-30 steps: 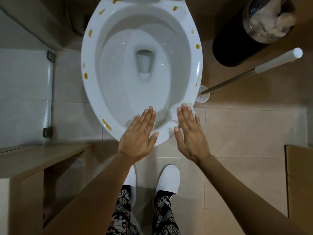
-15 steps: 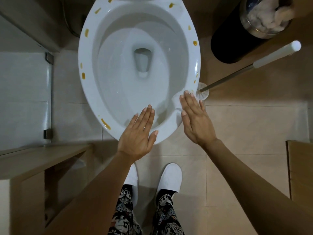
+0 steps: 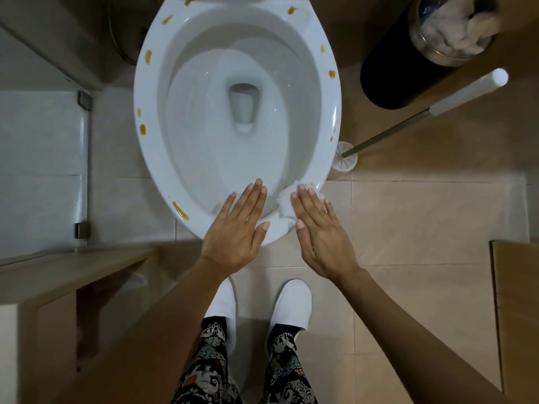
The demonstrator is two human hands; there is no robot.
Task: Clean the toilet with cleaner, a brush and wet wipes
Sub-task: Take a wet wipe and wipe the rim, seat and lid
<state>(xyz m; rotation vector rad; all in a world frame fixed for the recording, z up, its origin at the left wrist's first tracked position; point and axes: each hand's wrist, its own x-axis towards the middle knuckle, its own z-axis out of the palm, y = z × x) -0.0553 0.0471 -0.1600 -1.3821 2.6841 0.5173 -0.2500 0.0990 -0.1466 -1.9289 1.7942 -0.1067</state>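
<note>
The white toilet bowl fills the upper middle, its rim dotted with several yellow-brown stains. My right hand lies flat with straight fingers on a white wet wipe, pressing it onto the front right of the rim. My left hand rests flat, fingers straight, on the front of the rim beside it, holding nothing. The toilet brush stands in its white holder on the floor right of the bowl, handle leaning to the right.
A black bin with crumpled paper stands at the upper right. A wooden shelf juts in at the lower left, a cardboard box at the right edge. My feet in white slippers stand on beige tiles before the bowl.
My right hand slid the wipe right along the rim toward the brush holder, then back toward the front. My left hand stayed on the front rim.
</note>
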